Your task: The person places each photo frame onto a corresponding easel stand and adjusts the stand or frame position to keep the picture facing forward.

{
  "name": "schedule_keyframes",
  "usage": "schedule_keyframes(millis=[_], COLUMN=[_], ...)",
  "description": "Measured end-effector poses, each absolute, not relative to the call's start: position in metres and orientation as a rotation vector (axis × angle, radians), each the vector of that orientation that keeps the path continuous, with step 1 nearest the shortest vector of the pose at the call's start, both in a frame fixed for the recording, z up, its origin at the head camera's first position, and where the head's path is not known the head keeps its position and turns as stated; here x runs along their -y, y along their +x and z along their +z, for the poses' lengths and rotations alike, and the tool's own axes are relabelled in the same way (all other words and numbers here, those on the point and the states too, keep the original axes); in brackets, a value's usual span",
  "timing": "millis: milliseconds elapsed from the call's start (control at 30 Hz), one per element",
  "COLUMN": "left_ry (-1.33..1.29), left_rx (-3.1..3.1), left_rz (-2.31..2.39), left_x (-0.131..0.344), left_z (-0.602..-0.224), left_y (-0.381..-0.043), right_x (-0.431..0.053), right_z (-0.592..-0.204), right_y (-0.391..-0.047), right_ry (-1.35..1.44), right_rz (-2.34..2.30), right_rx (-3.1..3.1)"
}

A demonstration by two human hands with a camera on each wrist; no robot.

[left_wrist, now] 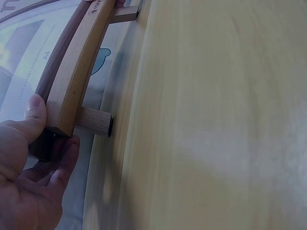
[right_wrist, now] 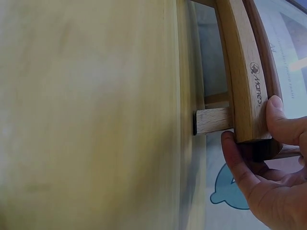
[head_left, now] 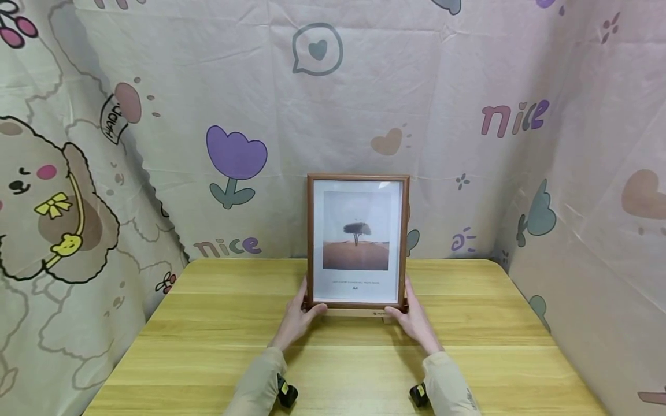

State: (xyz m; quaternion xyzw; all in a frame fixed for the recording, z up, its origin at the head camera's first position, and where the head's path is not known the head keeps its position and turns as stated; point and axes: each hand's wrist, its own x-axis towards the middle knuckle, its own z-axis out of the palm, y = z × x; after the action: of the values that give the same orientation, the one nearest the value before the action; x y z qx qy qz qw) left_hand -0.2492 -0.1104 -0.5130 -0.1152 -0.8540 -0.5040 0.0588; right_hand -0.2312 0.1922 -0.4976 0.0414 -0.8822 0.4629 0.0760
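A brown picture frame point(head_left: 359, 292) with a tree print stands upright on the ledge of a small wooden easel point(head_left: 354, 312). My left hand point(head_left: 295, 318) grips its lower left corner, thumb on the front edge and fingers behind. At the opposite lower corner my right hand point(head_left: 413, 318) holds it the same way. In the left wrist view, the left hand's thumb presses the frame's front beside the easel ledge point(left_wrist: 72, 86). The right wrist view shows the right thumb against the frame by the ledge's printed lettering point(right_wrist: 256, 81). Most of the easel's back is hidden.
The easel's short feet point(right_wrist: 213, 120) stand on the wood-grain table point(head_left: 234, 323), near its far edge. A patterned cloth point(head_left: 333, 115) hangs behind the table and along both sides. Black cameras point(head_left: 287, 393) sit on both wrists.
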Motion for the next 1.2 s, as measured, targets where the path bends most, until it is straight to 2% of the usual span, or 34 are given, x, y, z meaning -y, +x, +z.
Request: schedule_keyframes(millis=[533, 767, 1200], left_ry=[-0.444, -0.343, -0.342], left_rx=[2.516, 2.547, 2.54], left_rz=[-1.45, -1.511, -1.521], left_x=[0.12, 0.123, 0.125], left_z=[-0.518, -0.515, -0.512], left_y=[-0.249, -0.25, -0.248], right_x=[-0.184, -0.181, -0.179], right_z=[-0.498, -0.499, -0.499], right_y=[-0.236, -0.237, -0.238], right_ry=[0.116, 0.135, 0.151], right_rz=[1.405, 1.402, 1.412], right_rx=[2.671, 2.669, 2.673])
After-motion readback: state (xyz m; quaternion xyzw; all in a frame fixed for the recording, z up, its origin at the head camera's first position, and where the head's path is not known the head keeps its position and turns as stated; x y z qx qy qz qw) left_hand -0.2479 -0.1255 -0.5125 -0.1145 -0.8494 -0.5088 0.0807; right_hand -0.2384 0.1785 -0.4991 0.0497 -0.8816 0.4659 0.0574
